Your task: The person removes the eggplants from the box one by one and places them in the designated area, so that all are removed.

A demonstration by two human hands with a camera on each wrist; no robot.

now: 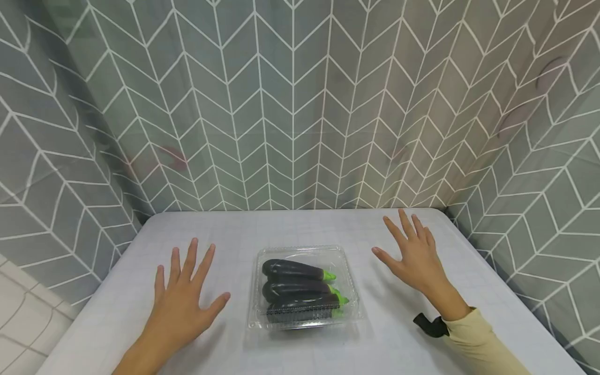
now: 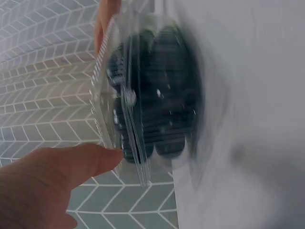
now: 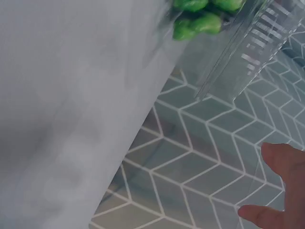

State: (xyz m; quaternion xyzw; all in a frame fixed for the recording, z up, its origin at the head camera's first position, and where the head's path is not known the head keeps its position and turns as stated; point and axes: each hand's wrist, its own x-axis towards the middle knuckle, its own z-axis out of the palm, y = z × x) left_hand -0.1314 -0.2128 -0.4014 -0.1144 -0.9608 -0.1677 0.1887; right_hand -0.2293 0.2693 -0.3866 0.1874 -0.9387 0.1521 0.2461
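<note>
A clear plastic clamshell box (image 1: 349, 284) sits mid-table, lid closed, holding several dark eggplants (image 1: 295, 288) side by side with their green stem ends pointing right. To its left, my left hand (image 1: 180, 307) is spread with straight fingers, apart from the box and holding nothing. My right hand (image 1: 417, 263) hovers farther off on the other side, fingers fanned and holding nothing. In the left wrist view the thumb (image 2: 90, 162) overlaps the edge of the blurred box. The right wrist view shows green stem ends (image 3: 202, 24) through the plastic, with two fingertips (image 3: 274, 155) well apart from it.
A white cloth (image 1: 211, 224) covers the table. Grey curtains with white chevron lines (image 1: 300, 130) hang behind and on both sides. A black strap piece (image 1: 431, 325) is at the right wrist, by a pale yellow sleeve (image 1: 478, 338). White tiles (image 1: 23, 307) show at lower left.
</note>
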